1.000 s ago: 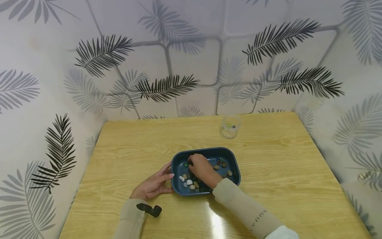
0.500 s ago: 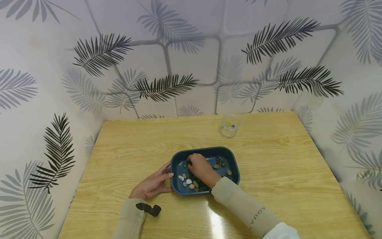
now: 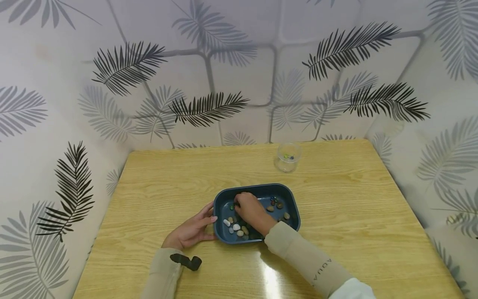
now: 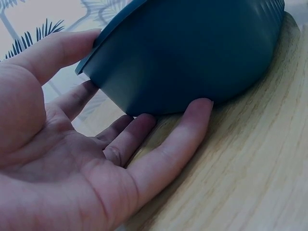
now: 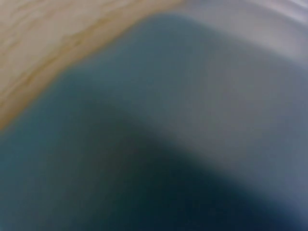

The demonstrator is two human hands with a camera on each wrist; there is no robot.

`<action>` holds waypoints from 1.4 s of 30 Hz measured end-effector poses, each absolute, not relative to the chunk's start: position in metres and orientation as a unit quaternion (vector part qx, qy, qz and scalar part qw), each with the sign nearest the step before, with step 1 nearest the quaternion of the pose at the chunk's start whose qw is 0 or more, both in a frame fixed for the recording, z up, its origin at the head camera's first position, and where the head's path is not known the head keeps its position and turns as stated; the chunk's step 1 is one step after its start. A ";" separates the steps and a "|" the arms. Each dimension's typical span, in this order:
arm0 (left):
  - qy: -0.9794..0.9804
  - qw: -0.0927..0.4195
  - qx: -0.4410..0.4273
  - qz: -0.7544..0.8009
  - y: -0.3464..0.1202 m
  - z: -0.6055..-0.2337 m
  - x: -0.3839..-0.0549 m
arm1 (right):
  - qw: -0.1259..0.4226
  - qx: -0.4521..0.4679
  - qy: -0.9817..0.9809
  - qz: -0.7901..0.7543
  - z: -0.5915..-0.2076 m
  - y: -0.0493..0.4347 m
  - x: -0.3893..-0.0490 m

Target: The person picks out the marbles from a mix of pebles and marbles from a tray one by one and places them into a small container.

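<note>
The spread left hand (image 3: pixel 194 228) touches the basin (image 3: pixel 266 190) at its left edge; whether the right hand (image 3: pixel 252 209) inside pinches, I cannot tell.

Pale grey walls (image 3: pixel 239 74) printed with dark feathery fronds enclose a light-yellow wood-grain desk (image 3: pixel 347 187) catching glare (image 3: pixel 270 276).

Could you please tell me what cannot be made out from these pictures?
Head view: anything under or held by the right hand is hidden by it.
Head view: the bits in the cup are too small to identify.
Left wrist view: the tray hides the stones inside; the top edge crops it.
Right wrist view: too blurred to show details.
</note>
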State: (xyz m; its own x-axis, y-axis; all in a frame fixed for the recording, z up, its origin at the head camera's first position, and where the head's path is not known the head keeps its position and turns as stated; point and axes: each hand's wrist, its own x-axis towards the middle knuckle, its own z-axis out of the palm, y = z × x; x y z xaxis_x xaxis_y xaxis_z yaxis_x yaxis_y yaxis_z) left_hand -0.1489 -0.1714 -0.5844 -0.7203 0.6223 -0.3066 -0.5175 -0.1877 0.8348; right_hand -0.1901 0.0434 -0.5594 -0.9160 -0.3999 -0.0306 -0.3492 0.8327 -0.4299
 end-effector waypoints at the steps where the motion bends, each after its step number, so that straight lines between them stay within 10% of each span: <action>1: 0.520 0.370 0.050 0.768 -0.171 -0.584 -0.149 | 0.058 -0.197 0.955 -0.216 -0.559 0.044 -0.190; 42: 0.503 0.380 0.040 0.776 -0.172 -0.584 -0.149 | 0.012 -0.154 0.939 -0.308 -0.504 0.125 -0.184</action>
